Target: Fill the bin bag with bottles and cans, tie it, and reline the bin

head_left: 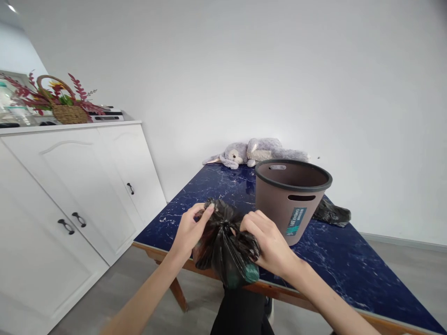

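Nearest, over the table's front edge, the left hand (190,229) and right hand (267,242) both pinch the gathered top of a crinkled black plastic bag (223,249), fingers clamped on its folds from either side, likely to keep the mouth bunched. The bag hangs between them, bulging below. Just behind stands an empty brown plastic bin (291,197) on the dark blue marbled table (342,260), a second black bag (331,213) beside it. Farthest, a grey plush toy (251,152) lies against the wall
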`<state>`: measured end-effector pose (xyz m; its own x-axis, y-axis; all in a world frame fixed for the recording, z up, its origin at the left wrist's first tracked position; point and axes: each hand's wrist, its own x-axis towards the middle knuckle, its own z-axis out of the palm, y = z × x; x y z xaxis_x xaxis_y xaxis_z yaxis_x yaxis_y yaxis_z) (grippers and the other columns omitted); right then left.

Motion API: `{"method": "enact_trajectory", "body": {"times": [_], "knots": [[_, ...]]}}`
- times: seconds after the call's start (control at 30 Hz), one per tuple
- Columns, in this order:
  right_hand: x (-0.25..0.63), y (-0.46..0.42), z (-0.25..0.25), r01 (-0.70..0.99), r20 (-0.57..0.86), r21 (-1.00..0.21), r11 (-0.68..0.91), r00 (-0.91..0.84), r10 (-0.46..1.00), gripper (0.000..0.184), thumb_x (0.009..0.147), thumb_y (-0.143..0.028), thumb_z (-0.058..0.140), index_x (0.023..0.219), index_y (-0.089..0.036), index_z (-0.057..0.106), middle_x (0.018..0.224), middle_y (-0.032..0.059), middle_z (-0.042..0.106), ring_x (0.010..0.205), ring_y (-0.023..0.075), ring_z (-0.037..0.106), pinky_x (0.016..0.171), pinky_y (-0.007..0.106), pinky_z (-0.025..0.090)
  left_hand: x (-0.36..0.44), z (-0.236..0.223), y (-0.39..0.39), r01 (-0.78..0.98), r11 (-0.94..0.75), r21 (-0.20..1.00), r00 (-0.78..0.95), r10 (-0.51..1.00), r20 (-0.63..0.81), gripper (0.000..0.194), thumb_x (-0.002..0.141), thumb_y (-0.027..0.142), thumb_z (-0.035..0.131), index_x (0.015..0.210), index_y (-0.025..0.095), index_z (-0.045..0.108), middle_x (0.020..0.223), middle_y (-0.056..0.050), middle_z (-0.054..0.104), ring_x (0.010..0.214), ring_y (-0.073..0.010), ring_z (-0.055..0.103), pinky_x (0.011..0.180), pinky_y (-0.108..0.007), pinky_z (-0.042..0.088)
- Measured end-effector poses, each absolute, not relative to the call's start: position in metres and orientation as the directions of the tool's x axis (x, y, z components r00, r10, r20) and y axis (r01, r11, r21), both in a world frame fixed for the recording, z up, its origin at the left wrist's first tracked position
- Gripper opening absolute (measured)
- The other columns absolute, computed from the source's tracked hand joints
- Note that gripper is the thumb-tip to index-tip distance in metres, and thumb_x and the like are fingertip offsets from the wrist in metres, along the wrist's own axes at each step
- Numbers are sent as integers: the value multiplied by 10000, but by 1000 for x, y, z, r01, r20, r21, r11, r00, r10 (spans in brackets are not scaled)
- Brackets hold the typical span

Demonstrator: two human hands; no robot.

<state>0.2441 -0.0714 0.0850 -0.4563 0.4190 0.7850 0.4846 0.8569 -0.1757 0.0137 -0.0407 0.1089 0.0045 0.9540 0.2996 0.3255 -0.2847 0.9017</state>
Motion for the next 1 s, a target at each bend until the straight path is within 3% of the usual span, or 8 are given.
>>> {"method": "enact_trajectory", "body": {"times": [0.2,0.37,0.53,0.6,0.7,0.77,0.87,1.0], "knots": [[250,-101,47,378,644,-659,650,-165,748,280,1072,-295,539,853,-267,366,779,-29,497,679,155,452,644,277,376,-3,74,-32,335,-247,909,-137,942,306,461,908,663,686,946,213,775,1226,-94,764,1113,-298,693,928,-347,525],[255,-97,54,395,409,-821,411,-95,908,280,1036,-499,582,927,-271,460,778,-39,513,675,163,532,633,283,425,6,70,-40,191,-282,940,-182,931,317,464,926,623,705,1134,213,772,1334,-103,740,1237,-299,670,1015,-350,513],[237,-98,95,564,423,-720,405,-105,900,457,953,-481,692,1316,-275,507,1217,76,631,1020,245,692,821,350,533,19,66,-45,93,-311,946,-200,925,324,486,946,626,690,1191,211,749,1255,-97,766,1220,-293,684,997,-349,539],[224,-95,109,724,351,-581,370,-187,917,373,961,-431,698,1276,-270,578,1253,83,654,994,257,717,763,350,522,23,66,-48,124,-343,931,-181,915,361,475,963,627,668,1177,211,747,1276,-99,759,1228,-290,680,993,-339,543],[209,-85,116,869,243,-337,362,-291,925,163,917,-223,711,1072,-238,662,1086,62,733,926,263,743,677,325,465,26,68,-52,182,-389,903,-141,899,415,432,975,609,665,1124,212,751,1358,-101,724,1252,-282,670,1017,-324,531],[205,-80,113,867,274,-257,427,-359,892,230,839,-77,707,1010,-225,667,1011,53,749,877,247,744,636,313,424,22,69,-52,222,-405,887,-115,893,436,436,990,612,639,1131,213,745,1407,-105,697,1280,-281,657,1040,-326,524],[216,-88,107,796,441,-236,557,-423,791,238,856,-11,663,964,-222,649,950,38,731,802,220,716,600,318,394,7,65,-45,271,-406,873,-151,878,455,524,1058,650,467,1232,221,713,1425,-111,684,1332,-276,628,1088,-356,514],[258,-126,120,692,601,-338,638,-364,712,137,1023,-141,565,992,-255,636,910,30,689,744,200,670,609,309,448,-14,50,-29,271,-337,901,-318,852,415,629,1074,695,328,1155,207,717,1339,-126,720,1272,-273,661,1074,-375,529]]}}
